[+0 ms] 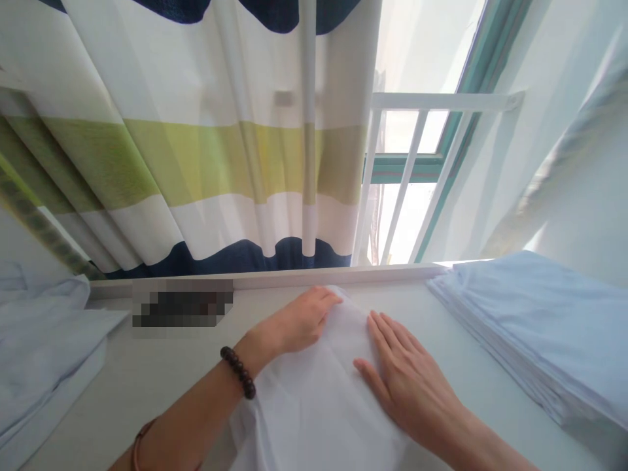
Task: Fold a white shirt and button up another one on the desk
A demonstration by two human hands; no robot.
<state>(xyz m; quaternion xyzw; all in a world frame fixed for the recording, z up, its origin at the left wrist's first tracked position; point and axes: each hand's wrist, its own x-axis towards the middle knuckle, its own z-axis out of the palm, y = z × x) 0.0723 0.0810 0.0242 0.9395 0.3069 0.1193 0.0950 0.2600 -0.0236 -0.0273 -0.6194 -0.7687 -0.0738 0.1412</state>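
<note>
A piece of white cloth (333, 399) lies on the white surface in front of me, its narrow far end near the back ledge. My left hand (307, 317) is at that far end, its fingers closed together on the cloth's left edge. A dark bead bracelet (238, 373) circles my left wrist. My right hand (400, 363) rests flat on the cloth's right side, fingers stretched out and thumb apart. What the cloth is, I cannot make out; its near part runs out of the picture.
A stack of folded pale cloth (534, 327) sits at the right. More white cloth (44, 353) is piled at the left. Near the back ledge (343, 278) lies a dark, pixelated item (181, 304). Behind hang a striped curtain (210, 157) and white railings (417, 144) by a window.
</note>
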